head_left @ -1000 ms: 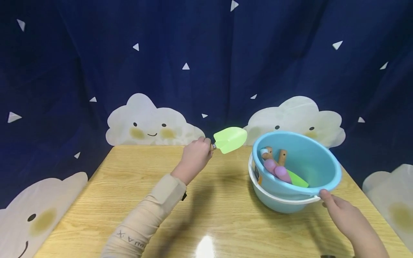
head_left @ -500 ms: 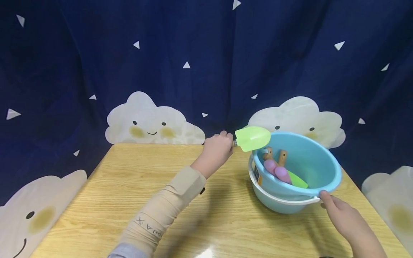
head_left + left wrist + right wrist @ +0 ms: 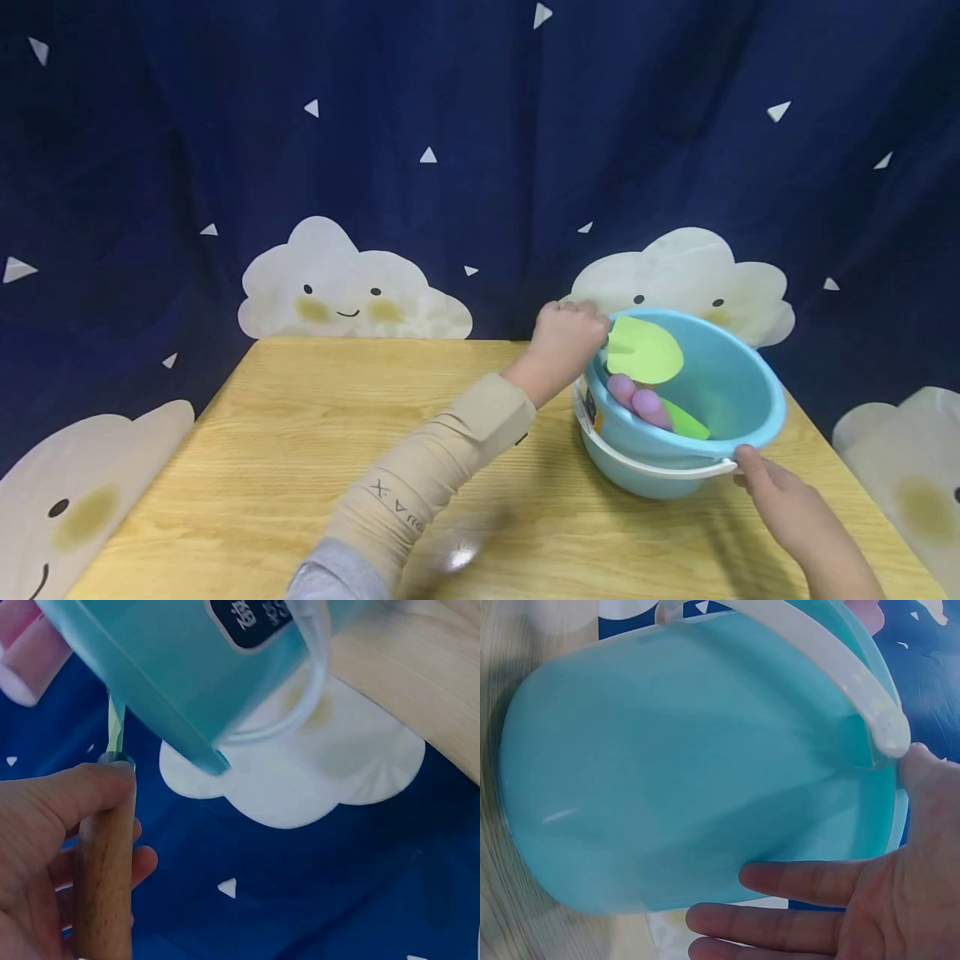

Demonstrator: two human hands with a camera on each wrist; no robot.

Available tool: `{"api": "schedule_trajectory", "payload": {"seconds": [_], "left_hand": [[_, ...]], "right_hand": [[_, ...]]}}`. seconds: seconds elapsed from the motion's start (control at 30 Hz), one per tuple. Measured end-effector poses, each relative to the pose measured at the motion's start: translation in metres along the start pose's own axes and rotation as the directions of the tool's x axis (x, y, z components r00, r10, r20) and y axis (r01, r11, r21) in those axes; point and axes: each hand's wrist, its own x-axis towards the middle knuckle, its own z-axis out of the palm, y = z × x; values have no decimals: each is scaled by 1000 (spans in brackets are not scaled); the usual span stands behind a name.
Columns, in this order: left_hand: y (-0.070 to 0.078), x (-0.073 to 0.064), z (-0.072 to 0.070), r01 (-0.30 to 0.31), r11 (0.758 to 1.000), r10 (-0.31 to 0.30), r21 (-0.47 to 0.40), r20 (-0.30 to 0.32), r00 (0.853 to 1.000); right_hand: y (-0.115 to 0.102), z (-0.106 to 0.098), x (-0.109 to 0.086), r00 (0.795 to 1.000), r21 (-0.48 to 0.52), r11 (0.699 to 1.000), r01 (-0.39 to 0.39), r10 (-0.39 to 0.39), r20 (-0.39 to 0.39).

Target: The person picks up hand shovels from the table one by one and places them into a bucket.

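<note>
In the head view my left hand point(image 3: 566, 342) is at the far left rim of a light blue bucket point(image 3: 738, 392). It grips the wooden handle point(image 3: 106, 862) of a small trowel, whose light green blade point(image 3: 647, 352) hangs over the bucket's mouth. Inside lie two purple-pink rounded ends point(image 3: 651, 408) and a green blade point(image 3: 692, 422); the trowel covers part of the contents. At the near right rim my right hand point(image 3: 787, 504) holds the bucket, thumb on the rim beside the end of the white carrying handle point(image 3: 832, 667). Its fingers point(image 3: 802, 881) stretch out along the outer wall.
The bucket stands on the right part of a wooden table point(image 3: 360, 450). Behind the table hangs a dark blue curtain point(image 3: 375, 125) with white triangles and smiling clouds point(image 3: 352, 287).
My left hand has moved right with the trowel, bringing its blade from beside the bucket to over its mouth. The right hand and the bucket have stayed put.
</note>
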Motion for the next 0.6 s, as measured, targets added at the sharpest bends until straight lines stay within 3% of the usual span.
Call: {"api": "schedule_trajectory", "payload": {"seconds": [0.13, 0.23, 0.33, 0.5, 0.6], "left_hand": [[10, 12, -2, -69, 998, 70, -11, 138, 988], [18, 21, -5, -138, 990, 138, -15, 248, 959], [26, 30, -6, -227, 974, 223, -25, 312, 923], [29, 41, 3, -325, 943, 332, -76, 305, 892], [25, 43, 18, -362, 912, 405, -194, 282, 870]], "right_hand": [[-3, 2, -2, 1000, 4, 1000, 14, -14, -17], [-5, 3, -3, 999, 4, 1000, 24, -24, -27], [-7, 3, -3, 999, 5, 1000, 23, -23, -37], [-8, 5, -1, 998, 12, 1000, 27, -26, -53], [-9, 7, 3, 997, 10, 999, 51, -50, -59]]}}
